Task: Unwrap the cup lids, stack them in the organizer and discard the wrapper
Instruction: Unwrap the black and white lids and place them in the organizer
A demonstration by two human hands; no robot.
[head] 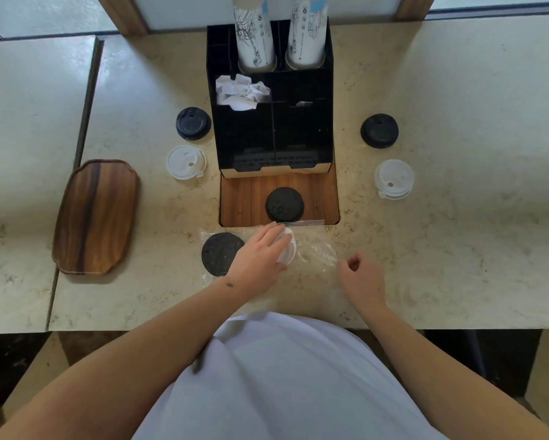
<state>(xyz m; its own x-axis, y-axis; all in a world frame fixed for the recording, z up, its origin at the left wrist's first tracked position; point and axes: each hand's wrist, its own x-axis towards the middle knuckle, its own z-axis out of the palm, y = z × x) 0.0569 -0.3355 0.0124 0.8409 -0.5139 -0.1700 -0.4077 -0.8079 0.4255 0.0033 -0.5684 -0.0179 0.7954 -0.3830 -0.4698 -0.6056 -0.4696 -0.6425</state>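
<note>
A clear plastic wrapper (pixel 317 254) lies on the counter just in front of me. Inside its left end sits a black lid (pixel 220 254). My left hand (pixel 260 255) rests on the wrapper and grips a white lid (pixel 288 249) near its middle. My right hand (pixel 362 277) pinches the wrapper's right end with curled fingers. The black organizer (pixel 270 122) stands at the back centre, holding two stacks of paper cups (pixel 254 33) and crumpled white paper (pixel 241 92). Another black lid (pixel 284 204) lies on the wooden recess (pixel 244 198) in front of the organizer.
Left of the organizer lie a black lid (pixel 193 123) and a white lid (pixel 186 162). On its right are a black lid (pixel 379 131) and a translucent lid (pixel 393 178). A wooden tray (pixel 97 215) sits at the left near the counter seam.
</note>
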